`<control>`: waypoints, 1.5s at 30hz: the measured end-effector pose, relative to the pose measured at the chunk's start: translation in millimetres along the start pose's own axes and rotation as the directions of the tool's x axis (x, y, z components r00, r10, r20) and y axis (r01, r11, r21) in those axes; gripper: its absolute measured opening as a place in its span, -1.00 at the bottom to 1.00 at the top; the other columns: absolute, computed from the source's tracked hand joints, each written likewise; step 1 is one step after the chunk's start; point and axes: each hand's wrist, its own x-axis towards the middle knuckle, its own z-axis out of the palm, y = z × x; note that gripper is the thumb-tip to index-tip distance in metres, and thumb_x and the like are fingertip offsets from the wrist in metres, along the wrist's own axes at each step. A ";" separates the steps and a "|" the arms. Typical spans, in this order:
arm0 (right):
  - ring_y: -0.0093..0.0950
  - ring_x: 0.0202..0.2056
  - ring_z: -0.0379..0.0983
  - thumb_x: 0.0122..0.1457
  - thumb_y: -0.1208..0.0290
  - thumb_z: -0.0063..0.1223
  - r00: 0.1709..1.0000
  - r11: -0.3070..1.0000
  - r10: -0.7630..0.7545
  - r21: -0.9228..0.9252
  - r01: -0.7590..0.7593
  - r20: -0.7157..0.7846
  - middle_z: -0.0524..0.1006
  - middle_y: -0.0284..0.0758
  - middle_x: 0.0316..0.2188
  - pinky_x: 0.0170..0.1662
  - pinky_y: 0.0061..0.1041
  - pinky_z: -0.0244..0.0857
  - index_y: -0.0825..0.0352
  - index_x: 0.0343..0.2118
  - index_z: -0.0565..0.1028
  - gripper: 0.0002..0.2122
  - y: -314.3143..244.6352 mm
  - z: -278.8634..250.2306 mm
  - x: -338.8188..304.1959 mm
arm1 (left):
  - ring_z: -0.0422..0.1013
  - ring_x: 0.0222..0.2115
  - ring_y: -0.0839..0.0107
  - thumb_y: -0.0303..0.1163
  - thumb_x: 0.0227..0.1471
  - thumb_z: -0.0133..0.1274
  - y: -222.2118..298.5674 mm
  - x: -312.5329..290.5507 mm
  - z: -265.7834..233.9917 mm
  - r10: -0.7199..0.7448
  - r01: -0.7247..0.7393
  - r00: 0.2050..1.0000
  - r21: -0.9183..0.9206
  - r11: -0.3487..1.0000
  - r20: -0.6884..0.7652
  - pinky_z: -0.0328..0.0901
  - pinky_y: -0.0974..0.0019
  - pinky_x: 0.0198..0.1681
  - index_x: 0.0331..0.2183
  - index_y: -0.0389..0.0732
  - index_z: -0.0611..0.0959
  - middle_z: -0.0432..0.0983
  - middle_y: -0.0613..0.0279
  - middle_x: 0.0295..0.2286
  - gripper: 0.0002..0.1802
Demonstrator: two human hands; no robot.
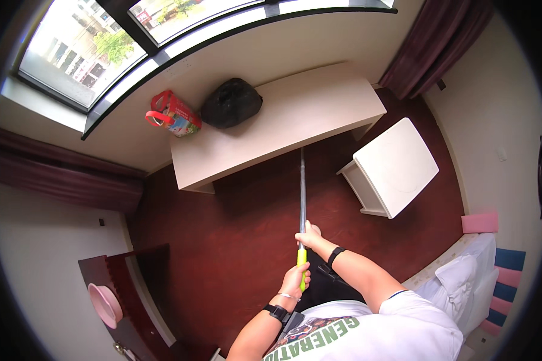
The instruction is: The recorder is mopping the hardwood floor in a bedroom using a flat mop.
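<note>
Hold here: your left hand [293,280] encloses the yellow sleeve [302,257], your right hand [309,236] the grey pole [303,192], fingers wrapped; likely light, stiff.

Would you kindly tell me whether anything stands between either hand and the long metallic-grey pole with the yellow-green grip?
Nothing visible does: the left hand and the right hand both grasp the pole directly. Its far end is hidden by the pale rectangular desk.

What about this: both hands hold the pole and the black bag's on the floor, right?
Not quite: the head view shows the black bag on the long table, not the floor. The left hand and right hand do hold the pole.
</note>
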 end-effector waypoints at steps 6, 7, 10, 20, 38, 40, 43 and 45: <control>-0.45 -0.56 0.45 -0.11 0.59 -0.03 0.963 0.980 0.004 0.190 -0.057 0.270 0.42 -0.22 -0.56 -0.57 -0.50 0.37 0.36 -0.02 -0.09 -0.40 64.0 60.6 -53.2 | 0.18 -0.75 0.65 -0.30 -0.02 0.03 -72.1 -53.2 -56.4 0.013 -0.012 1.000 -0.097 0.995 0.008 0.04 0.56 -0.72 -0.44 -0.07 0.33 0.26 0.46 -0.68 -0.80; -0.45 -0.57 0.45 -0.12 0.58 -0.02 0.956 0.982 0.005 0.181 -0.060 0.292 0.42 -0.22 -0.56 -0.57 -0.50 0.38 0.38 -0.05 -0.06 -0.43 73.8 72.3 -65.3 | 0.17 -0.75 0.65 -0.32 -0.01 0.03 -86.8 -61.0 -69.1 0.015 -0.016 1.000 -0.122 0.992 -0.009 0.03 0.57 -0.72 -0.44 -0.07 0.32 0.26 0.46 -0.68 -0.81; -0.44 -0.59 0.43 -0.22 0.36 0.16 0.915 0.986 0.115 -0.159 -0.057 0.386 0.42 -0.23 -0.59 -0.59 -0.50 0.34 0.48 -0.26 0.21 -0.52 121.7 102.2 -76.6 | 0.16 -0.74 0.65 -0.33 -0.01 0.03 -124.7 -95.6 -102.2 -0.008 0.009 1.000 -0.187 0.982 0.007 0.03 0.56 -0.73 -0.44 -0.07 0.32 0.26 0.45 -0.68 -0.81; -0.51 -0.71 0.39 -0.17 0.17 0.11 0.749 0.923 0.272 -0.385 -0.025 0.604 0.45 -0.28 -0.72 -0.66 -0.60 0.25 0.38 -0.62 0.48 -0.70 119.8 163.0 -197.0 | 0.17 -0.72 0.61 -0.50 -0.05 0.01 -215.6 -181.8 -167.2 0.192 -0.186 0.981 -0.187 0.965 0.016 0.06 0.56 -0.70 -0.30 -0.19 0.34 0.26 0.35 -0.65 -0.76; -0.26 -0.34 0.50 -0.23 0.34 0.14 0.962 0.775 0.185 -0.632 -0.017 0.200 0.51 -0.01 -0.41 -0.34 -0.40 0.37 0.55 -0.34 0.45 -0.61 -27.7 159.7 -17.9 | 0.14 -0.78 0.65 -0.50 -0.07 0.02 -44.8 -35.2 -130.9 0.124 -0.138 0.990 -0.356 0.924 -0.062 0.02 0.59 -0.77 -0.28 -0.13 0.38 0.22 0.40 -0.64 -0.75; -0.24 -0.32 0.49 -0.23 0.34 0.13 0.972 0.789 0.148 -0.614 -0.005 0.183 0.51 0.00 -0.39 -0.30 -0.38 0.36 0.55 -0.31 0.43 -0.59 -32.8 162.3 22.5 | 0.15 -0.78 0.63 -0.49 -0.08 0.03 -18.2 -9.3 -130.5 0.149 -0.159 0.987 -0.352 0.923 -0.056 0.03 0.58 -0.77 -0.27 -0.14 0.38 0.23 0.39 -0.65 -0.74; -0.27 -0.36 0.48 -0.26 0.28 0.14 0.987 0.769 0.106 -0.639 -0.004 0.122 0.51 -0.11 -0.42 -0.28 -0.39 0.36 0.41 -0.33 0.45 -0.61 -55.4 169.4 55.5 | 0.16 -0.78 0.62 -0.47 -0.08 0.04 14.3 13.5 -129.7 0.191 -0.213 0.977 -0.344 0.914 -0.098 0.05 0.57 -0.77 -0.27 -0.15 0.38 0.24 0.38 -0.65 -0.73; -0.28 -0.36 0.48 -0.25 0.31 0.13 0.975 0.757 0.154 -0.653 -0.013 0.159 0.51 -0.11 -0.41 -0.30 -0.40 0.36 0.42 -0.30 0.42 -0.60 -56.8 173.4 67.1 | 0.17 -0.78 0.64 -0.46 -0.08 0.06 16.1 19.2 -131.2 0.208 -0.253 0.963 -0.298 0.921 -0.172 0.05 0.59 -0.76 -0.28 -0.16 0.41 0.26 0.39 -0.66 -0.75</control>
